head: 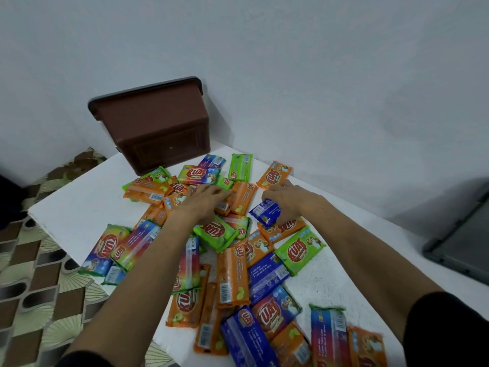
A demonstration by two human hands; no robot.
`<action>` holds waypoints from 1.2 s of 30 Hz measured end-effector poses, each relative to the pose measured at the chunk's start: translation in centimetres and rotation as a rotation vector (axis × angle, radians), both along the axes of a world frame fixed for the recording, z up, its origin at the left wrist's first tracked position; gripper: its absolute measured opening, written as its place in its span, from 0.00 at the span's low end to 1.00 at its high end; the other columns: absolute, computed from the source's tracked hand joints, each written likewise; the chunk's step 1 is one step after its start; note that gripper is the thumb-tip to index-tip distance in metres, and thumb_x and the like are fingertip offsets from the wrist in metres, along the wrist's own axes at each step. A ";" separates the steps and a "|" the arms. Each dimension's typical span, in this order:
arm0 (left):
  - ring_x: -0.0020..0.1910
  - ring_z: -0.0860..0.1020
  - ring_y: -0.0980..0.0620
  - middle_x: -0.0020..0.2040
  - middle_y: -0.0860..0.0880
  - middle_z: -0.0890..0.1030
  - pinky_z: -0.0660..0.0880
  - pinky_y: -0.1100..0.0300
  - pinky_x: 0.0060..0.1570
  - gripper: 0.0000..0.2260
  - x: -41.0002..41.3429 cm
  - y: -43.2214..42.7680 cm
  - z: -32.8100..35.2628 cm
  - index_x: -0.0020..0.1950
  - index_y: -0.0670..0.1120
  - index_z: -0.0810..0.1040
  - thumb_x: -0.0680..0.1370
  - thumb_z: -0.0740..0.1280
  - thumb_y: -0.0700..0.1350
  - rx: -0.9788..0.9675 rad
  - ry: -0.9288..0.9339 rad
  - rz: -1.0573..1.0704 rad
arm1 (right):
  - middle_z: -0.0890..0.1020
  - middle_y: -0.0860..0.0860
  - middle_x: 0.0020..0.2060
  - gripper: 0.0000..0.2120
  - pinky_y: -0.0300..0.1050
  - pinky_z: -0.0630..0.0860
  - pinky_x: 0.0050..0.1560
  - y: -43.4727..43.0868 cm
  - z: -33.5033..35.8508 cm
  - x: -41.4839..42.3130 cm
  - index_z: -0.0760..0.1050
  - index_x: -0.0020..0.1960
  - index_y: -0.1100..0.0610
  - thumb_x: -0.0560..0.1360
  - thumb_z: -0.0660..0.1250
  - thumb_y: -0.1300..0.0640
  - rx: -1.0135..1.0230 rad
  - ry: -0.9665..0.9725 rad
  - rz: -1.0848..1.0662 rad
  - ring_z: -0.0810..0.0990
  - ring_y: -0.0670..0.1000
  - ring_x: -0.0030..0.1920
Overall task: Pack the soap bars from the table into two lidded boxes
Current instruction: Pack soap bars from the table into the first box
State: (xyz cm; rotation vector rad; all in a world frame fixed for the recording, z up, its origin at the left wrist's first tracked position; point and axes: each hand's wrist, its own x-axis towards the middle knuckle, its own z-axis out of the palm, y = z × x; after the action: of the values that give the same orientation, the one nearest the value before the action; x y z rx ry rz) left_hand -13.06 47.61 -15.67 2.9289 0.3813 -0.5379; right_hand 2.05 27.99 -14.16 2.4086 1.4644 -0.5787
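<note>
Right hand (284, 205) pinches blue soap bar (264, 213) — long axis crosswise.

My white worktop (79, 202) stands against plain pale walls (291, 62). To the left, the floor (39, 274) is tiled in brown and green patterns.

Orange, green, blue and rainbow-striped soap bars (232, 276) cover a white table (79, 207); brown box (158, 128); brown-and-cream patterned floor (39, 274).
</note>
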 end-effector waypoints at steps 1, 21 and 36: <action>0.77 0.45 0.45 0.78 0.52 0.51 0.44 0.33 0.70 0.37 -0.1 0.1 -0.1 0.77 0.61 0.48 0.76 0.65 0.40 -0.012 0.000 0.015 | 0.68 0.51 0.67 0.36 0.58 0.73 0.61 -0.1 -0.1 0.0 0.61 0.69 0.47 0.67 0.75 0.46 0.007 0.001 -0.001 0.63 0.56 0.69; 0.73 0.55 0.38 0.73 0.41 0.56 0.51 0.32 0.70 0.29 -0.1 -0.7 -0.8 0.78 0.54 0.45 0.81 0.56 0.54 0.101 -0.112 -0.015 | 0.73 0.54 0.61 0.36 0.52 0.74 0.58 -3.2 0.3 -2.3 0.64 0.69 0.51 0.66 0.74 0.41 0.163 0.071 -0.132 0.69 0.54 0.63; 0.67 0.67 0.43 0.70 0.43 0.66 0.65 0.45 0.67 0.30 0.2 -8.5 3.7 0.77 0.50 0.54 0.79 0.56 0.61 0.093 -0.357 -0.382 | 0.76 0.49 0.56 0.32 0.41 0.71 0.49 -14.4 5.6 -5.2 0.69 0.66 0.52 0.67 0.72 0.39 0.401 -0.012 -0.258 0.68 0.45 0.52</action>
State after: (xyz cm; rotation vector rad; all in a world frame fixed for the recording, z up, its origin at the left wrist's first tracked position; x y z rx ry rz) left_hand -12.85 39.14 -11.95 3.1125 -0.2048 -0.0248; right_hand -3.11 13.63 -8.52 2.9335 1.3810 -0.3452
